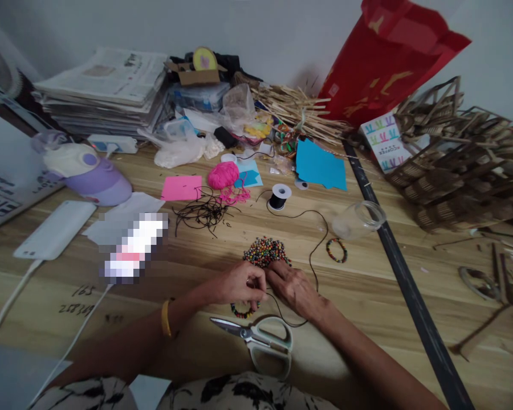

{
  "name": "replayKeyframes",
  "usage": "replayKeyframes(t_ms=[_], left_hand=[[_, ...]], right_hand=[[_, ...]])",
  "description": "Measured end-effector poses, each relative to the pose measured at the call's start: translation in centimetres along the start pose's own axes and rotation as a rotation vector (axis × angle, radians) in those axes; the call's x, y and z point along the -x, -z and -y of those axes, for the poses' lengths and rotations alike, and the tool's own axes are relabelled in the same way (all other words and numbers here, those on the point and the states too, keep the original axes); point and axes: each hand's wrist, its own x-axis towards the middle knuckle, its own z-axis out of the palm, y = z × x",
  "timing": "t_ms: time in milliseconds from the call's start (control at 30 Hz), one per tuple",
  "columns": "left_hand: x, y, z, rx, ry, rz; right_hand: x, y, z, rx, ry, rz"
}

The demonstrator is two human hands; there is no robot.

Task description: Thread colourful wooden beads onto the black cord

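Low at the middle of the wooden table (367,279), a heap of small coloured beads (263,247) lies loose; I place everything else by the clock around it. Those beads look light, hard and smooth, apt to roll, so each seems best pinched between fingertips. The black cord (327,228) looks thin and limp, probably easiest held close to its end; it curves from a spool (281,199) at one o'clock and goes out of sight by the right hand (296,290). That hand, at five, is palm down with fingers bent at the heap's edge, its grip hidden from me. The left hand (239,283), at eight, has thumb and forefinger a narrow gap apart, above a partly hidden beaded loop (242,314); whether they hold cord or bead, I cannot tell. Scissors (253,338) lie at six, a beaded ring (328,249) at three.
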Motion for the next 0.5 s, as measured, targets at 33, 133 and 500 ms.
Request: replayKeyframes(t_ms=[33,133,500], left_hand=[[-0.1,0.0,0.1,0.037,0.004,0.005],[-0.1,-0.1,-0.1,0.12,0.025,0.003],[0.5,-0.5,-1.3,0.23,-0.044,-0.082]], right_hand=[[0.0,0.0,-0.1,-0.019,0.0,-0.008],[0.2,0.0,-0.3,-0.165,-0.033,-0.071],[0.9,2.1,1.4,-1.078,-0.284,-0.093]])
